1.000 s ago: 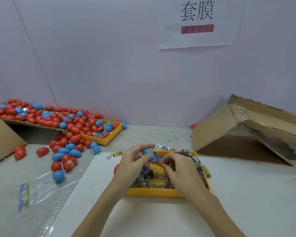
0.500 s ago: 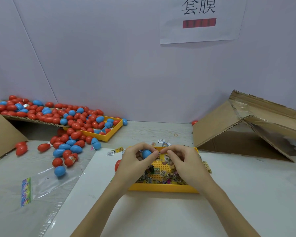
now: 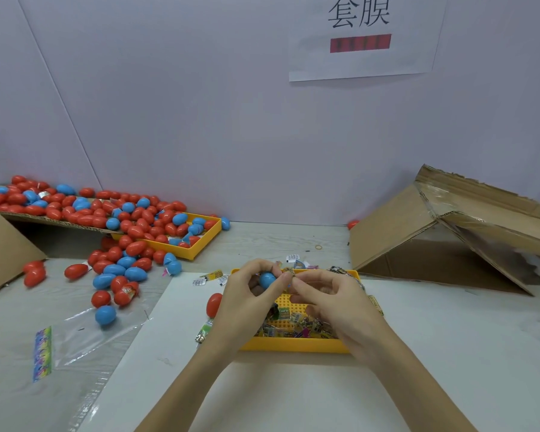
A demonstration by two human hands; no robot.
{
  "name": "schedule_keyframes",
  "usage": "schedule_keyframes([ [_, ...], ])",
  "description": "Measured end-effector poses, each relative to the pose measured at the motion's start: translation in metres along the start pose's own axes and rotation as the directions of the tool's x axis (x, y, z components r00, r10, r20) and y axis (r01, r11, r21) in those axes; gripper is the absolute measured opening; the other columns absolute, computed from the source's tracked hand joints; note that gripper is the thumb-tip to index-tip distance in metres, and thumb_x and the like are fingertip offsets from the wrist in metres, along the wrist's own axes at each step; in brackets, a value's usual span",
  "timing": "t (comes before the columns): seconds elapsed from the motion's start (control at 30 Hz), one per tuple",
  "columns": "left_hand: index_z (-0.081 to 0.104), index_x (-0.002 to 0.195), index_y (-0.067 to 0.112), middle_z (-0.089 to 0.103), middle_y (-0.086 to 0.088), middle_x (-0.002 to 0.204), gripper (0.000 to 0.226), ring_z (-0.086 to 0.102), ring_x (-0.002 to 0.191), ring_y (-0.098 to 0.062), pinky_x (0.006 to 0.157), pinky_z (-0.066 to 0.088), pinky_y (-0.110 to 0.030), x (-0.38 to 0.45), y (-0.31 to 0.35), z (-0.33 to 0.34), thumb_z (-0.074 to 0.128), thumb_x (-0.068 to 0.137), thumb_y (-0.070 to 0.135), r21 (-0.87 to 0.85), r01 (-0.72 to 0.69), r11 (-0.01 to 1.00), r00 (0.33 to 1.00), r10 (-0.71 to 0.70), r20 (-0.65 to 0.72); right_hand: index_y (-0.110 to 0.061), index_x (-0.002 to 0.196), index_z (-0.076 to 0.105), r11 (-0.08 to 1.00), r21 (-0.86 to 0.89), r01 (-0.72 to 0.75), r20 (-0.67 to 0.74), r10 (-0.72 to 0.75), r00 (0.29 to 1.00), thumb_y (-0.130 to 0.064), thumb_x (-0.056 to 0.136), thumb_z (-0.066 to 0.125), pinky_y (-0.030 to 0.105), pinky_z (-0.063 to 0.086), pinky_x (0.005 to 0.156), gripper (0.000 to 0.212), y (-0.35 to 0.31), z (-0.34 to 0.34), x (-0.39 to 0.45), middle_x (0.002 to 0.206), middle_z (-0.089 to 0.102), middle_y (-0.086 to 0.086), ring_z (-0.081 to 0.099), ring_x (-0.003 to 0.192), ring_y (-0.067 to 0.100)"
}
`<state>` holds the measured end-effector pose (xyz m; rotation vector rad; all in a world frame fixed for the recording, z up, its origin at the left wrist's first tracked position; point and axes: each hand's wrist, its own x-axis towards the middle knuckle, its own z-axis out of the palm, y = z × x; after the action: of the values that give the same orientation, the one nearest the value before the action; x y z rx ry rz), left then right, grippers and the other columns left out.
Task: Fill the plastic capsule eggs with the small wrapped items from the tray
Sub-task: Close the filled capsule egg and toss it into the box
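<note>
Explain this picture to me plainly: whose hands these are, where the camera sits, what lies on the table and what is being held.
No machine here: a person works with bare hands, filmed by a camera worn on the head, looking forward and down. The left hand holds a blue capsule egg. The right hand pinches something small against it, probably a wrapped item, too small to be sure. Below them sits a yellow tray of wrapped items. To the left, red and blue eggs spill from another yellow tray. A cardboard box lies at the right.
</note>
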<state>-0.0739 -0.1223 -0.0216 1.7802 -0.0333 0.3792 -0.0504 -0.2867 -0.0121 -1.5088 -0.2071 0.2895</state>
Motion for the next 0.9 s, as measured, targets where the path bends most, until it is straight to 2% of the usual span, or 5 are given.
schedule_keyframes([
  [0.13,0.072,0.093,0.019,0.069,0.007,0.089,0.01,0.067,0.079,-0.005,0.067,0.052,-0.014,-0.001,0.001,0.0,0.074,0.089,0.028,-0.094,-0.012,0.995,1.0,0.012,-0.007,-0.012,0.113,0.074,0.977,0.182,-0.11,0.078,0.098,0.992,-0.042,0.094,0.068,0.028,0.056,0.08,0.036,-0.005,0.0,-0.001,0.104,0.079,0.01,0.076,0.1,0.021],
  [0.4,0.074,0.097,0.02,0.071,0.009,0.088,0.019,0.07,0.081,-0.008,0.067,0.056,-0.018,-0.002,0.003,0.002,0.074,0.084,0.034,-0.118,0.022,0.993,0.999,-0.016,0.047,-0.006,0.109,0.075,0.93,0.355,-0.094,-0.028,0.112,0.993,-0.01,0.088,0.075,0.018,0.056,0.067,0.021,-0.004,-0.004,0.002,0.093,0.079,0.007,0.074,0.083,0.011],
  [0.6,0.074,0.094,0.02,0.069,0.01,0.081,0.018,0.068,0.069,-0.008,0.061,0.054,-0.017,-0.004,0.003,0.005,0.074,0.083,0.035,-0.114,0.013,0.993,0.998,-0.005,0.065,-0.01,0.107,0.077,0.959,0.274,-0.076,-0.018,0.084,0.996,-0.019,0.089,0.076,0.022,0.056,0.071,0.02,-0.001,-0.005,0.003,0.098,0.078,0.007,0.074,0.088,0.013],
  [0.73,0.071,0.099,0.024,0.069,0.014,0.093,0.012,0.066,0.095,-0.003,0.076,0.054,-0.015,0.001,-0.001,-0.003,0.067,0.097,0.013,0.166,-0.102,0.981,0.994,0.105,-0.009,-0.017,0.102,0.075,1.0,-0.017,0.009,-0.183,-0.012,0.983,-0.014,0.098,0.067,0.042,0.059,0.08,0.009,0.003,-0.007,0.004,0.089,0.079,0.002,0.075,0.088,0.026],
  [0.9,0.068,0.103,0.022,0.051,0.014,0.093,0.02,0.049,0.097,-0.005,0.079,0.036,-0.011,0.01,-0.01,-0.017,0.053,0.101,0.007,0.586,-0.264,0.766,0.945,0.326,0.0,-0.023,0.097,0.074,0.805,-0.567,0.173,-0.195,-0.336,0.922,-0.009,0.098,0.063,0.024,0.059,0.076,0.018,0.013,-0.008,0.008,0.087,0.073,-0.013,0.069,0.082,0.004],
])
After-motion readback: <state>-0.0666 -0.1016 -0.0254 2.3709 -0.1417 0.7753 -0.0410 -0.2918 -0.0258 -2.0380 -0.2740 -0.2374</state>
